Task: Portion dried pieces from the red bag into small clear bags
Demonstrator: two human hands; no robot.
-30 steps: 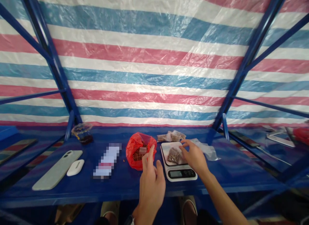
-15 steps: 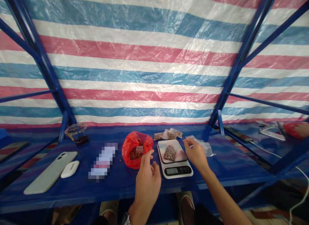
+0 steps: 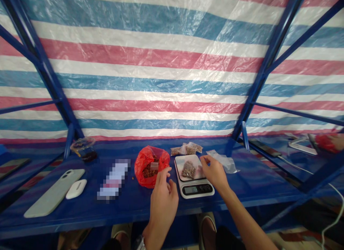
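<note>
A small clear bag of brown dried pieces lies on the plate of a white kitchen scale. The scale's display is lit, but its digits are too small to read. My right hand is at the plate's right edge, fingers bent and drawn together, with nothing visible in them and apart from the bag. My left hand hovers left of the scale, its fingers loosely apart and holding nothing. Its fingertips are by the rim of an open red plastic bag, which holds brown pieces and a small pale scoop-like item.
Several filled small bags lie behind the scale, flat clear bags to its right. Leftward are a blurred-out rectangle, a white earphone case, a phone and a plastic cup. Blue metal posts flank the bench.
My right hand has shifted slightly left, closer to the scale's plate. My left hand and the bag on the scale stay nearly where they were.
</note>
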